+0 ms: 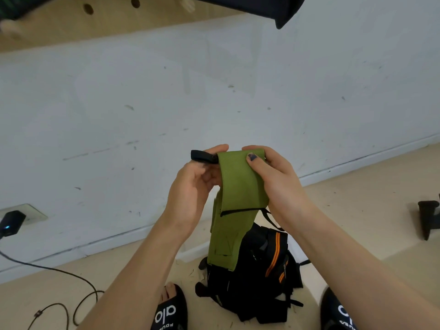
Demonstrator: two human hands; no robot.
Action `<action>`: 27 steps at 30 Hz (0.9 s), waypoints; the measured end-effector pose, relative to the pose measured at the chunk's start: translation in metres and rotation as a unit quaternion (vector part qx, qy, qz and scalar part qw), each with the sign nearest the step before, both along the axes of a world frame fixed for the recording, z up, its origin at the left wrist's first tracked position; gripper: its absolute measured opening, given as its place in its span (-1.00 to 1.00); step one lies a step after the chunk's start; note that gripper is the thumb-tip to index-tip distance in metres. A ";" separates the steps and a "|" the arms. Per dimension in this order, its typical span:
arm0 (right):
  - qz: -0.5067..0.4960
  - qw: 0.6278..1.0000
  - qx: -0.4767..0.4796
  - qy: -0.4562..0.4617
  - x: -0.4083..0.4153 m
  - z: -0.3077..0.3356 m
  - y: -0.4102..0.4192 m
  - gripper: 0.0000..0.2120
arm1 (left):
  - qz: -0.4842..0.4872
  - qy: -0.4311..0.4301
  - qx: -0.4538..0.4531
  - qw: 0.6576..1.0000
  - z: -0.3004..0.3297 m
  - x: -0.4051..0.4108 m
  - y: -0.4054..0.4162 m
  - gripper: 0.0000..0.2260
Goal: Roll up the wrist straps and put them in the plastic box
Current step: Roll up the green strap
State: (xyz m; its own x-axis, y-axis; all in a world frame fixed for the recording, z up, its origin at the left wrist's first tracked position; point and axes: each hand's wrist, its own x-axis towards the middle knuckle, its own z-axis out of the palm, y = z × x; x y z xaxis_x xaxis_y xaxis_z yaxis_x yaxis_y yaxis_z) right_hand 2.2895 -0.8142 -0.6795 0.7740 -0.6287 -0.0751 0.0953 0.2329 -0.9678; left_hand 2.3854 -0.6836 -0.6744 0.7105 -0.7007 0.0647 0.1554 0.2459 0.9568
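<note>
**Early in the job: one green strap in hand, nothing rolled yet**

Head view, the only one. Green wrist strap held up at chest height in front of the white wall, hanging flat and full length, lower end dangling just above the pile of dark straps on the floor. Top edge pinched by the right hand, thumb pressed on the front face of the cloth, fingers curled behind. Left hand curled at the strap's upper left corner, fingertips at the black thumb loop sticking out sideways; looks like a light grip on the loop end, though exact contact partly hidden behind the cloth.

No coil formed anywhere on the green strap: still a straight band, so rolling judged about to start from the loop end. Pile below, black with orange stripes, lying loose and tangled between the two black slippers; none of it visibly rolled. Pale shape under the hanging strap and behind the pile possibly the plastic box, too hidden to say for sure, contents not visible. Remaining, by this reckoning: nearly everything — roll this strap, stow it, then repeat for the pile.

Off to the left, charger plugged at the wall, cable trailing over the floor.
</note>
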 end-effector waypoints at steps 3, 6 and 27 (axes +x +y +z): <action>0.003 1.000 0.010 -0.009 -0.001 0.002 -0.003 -0.82 | 0.014 0.005 0.000 1.000 0.004 0.000 -0.003 -0.69; 0.016 1.000 0.012 -0.015 -0.002 0.002 -0.002 -0.81 | 0.034 -0.016 0.026 0.999 0.003 -0.002 -0.005 -0.71; 0.012 0.992 -0.117 0.047 -0.001 -0.003 0.014 -0.75 | 0.044 -0.260 0.120 0.957 0.002 0.001 0.007 -0.90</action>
State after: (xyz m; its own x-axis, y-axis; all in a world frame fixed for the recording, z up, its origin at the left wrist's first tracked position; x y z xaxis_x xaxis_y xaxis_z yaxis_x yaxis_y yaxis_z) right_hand 2.2881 -0.8002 -0.6830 0.7849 -0.6196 -0.0022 -0.0016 0.0015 -1.0000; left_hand 2.3862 -0.6765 -0.6724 0.6827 -0.6791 0.2699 -0.3682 -0.0006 0.9297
